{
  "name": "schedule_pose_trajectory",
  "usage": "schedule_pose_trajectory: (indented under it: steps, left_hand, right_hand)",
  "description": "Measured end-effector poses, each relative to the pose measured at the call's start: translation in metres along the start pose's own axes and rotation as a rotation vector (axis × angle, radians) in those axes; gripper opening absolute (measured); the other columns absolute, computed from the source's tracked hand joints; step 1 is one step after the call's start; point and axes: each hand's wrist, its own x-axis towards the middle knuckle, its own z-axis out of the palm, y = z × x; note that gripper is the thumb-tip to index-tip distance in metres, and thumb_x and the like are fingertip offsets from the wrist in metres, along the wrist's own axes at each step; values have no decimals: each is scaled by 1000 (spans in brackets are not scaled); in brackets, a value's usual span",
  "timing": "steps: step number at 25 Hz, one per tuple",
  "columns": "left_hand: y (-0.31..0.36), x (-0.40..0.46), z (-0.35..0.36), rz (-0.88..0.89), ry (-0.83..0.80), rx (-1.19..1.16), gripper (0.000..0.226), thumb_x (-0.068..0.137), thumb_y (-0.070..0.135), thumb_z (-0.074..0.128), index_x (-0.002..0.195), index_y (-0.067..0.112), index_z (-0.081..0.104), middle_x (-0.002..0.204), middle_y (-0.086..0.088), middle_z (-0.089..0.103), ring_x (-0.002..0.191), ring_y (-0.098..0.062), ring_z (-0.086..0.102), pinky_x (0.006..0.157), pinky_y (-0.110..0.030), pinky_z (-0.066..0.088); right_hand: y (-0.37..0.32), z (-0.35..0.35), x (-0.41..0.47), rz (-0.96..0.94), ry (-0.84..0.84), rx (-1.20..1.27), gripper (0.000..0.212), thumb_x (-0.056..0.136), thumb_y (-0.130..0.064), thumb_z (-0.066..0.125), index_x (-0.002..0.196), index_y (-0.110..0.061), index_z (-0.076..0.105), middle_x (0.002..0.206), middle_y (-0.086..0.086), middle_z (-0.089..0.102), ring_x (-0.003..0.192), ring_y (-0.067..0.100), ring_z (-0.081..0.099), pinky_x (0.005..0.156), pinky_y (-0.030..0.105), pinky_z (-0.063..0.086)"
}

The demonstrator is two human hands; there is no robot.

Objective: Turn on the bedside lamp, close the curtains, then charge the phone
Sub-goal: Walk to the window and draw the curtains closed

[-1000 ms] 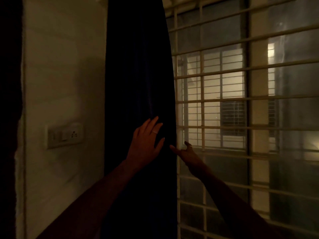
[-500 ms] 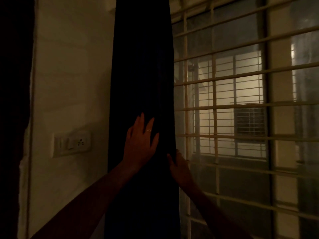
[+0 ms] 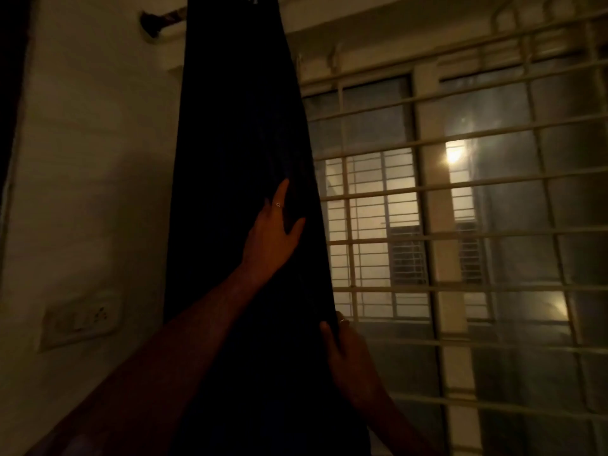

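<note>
A dark curtain hangs bunched in a narrow column at the left side of the window, from a rod at the top. My left hand lies flat against the curtain's front, fingers spread, a ring on one finger. Lower down, my right hand is closed around the curtain's right edge, thumb in front and fingers behind the fabric. The window to the right is uncovered. No lamp or phone is in view.
A metal grille of bars covers the window, with lit windows of another building beyond. A switch and socket plate sits on the white wall at the left. The room is dim.
My left hand slid higher up the curtain. My right hand went from reaching with fingers apart to gripping the curtain's right edge. The view tilted up, bringing the rod into sight.
</note>
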Motion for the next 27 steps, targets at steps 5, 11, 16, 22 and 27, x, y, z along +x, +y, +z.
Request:
schedule_pose_trajectory:
  steps: [5, 11, 16, 22, 27]
  left_hand:
    - [44, 24, 14, -66, 46, -404, 77, 82, -20, 36, 146, 21, 26, 144, -11, 44, 127, -14, 45, 75, 4, 41]
    - [130, 43, 60, -371, 196, -464, 78, 87, 29, 59, 148, 20, 11, 145, -15, 41, 130, -30, 42, 103, -35, 38]
    - [185, 55, 85, -426, 226, -382, 68, 90, -4, 45, 148, 14, 14, 148, -18, 34, 135, -32, 35, 108, -33, 32]
    - [281, 86, 118, -248, -7, -381, 57, 90, -5, 41, 144, 10, 29, 147, -17, 38, 134, -32, 38, 106, -31, 34]
    - [377, 46, 197, 61, -344, -440, 65, 86, -9, 42, 146, 12, 25, 153, -17, 26, 141, -31, 25, 113, -32, 26]
  right_hand:
    - [-20, -49, -5, -30, 76, 85, 21, 97, -25, 40, 111, -31, 54, 91, -23, 62, 81, -16, 62, 63, 2, 46]
    - [-19, -132, -12, -10, 156, 56, 25, 98, -25, 39, 111, -14, 58, 91, 4, 67, 69, 6, 61, 59, 16, 47]
    - [-24, -194, -7, -110, 64, -125, 28, 98, -25, 38, 117, -16, 56, 84, -13, 59, 71, -4, 57, 58, 5, 45]
    - [-27, -261, -17, -166, 165, -240, 30, 98, -24, 39, 124, -20, 54, 89, -16, 59, 75, -5, 58, 60, 6, 45]
    - [15, -325, -66, -99, 229, -290, 32, 94, -10, 45, 120, -27, 53, 87, -30, 55, 75, -14, 60, 61, 0, 45]
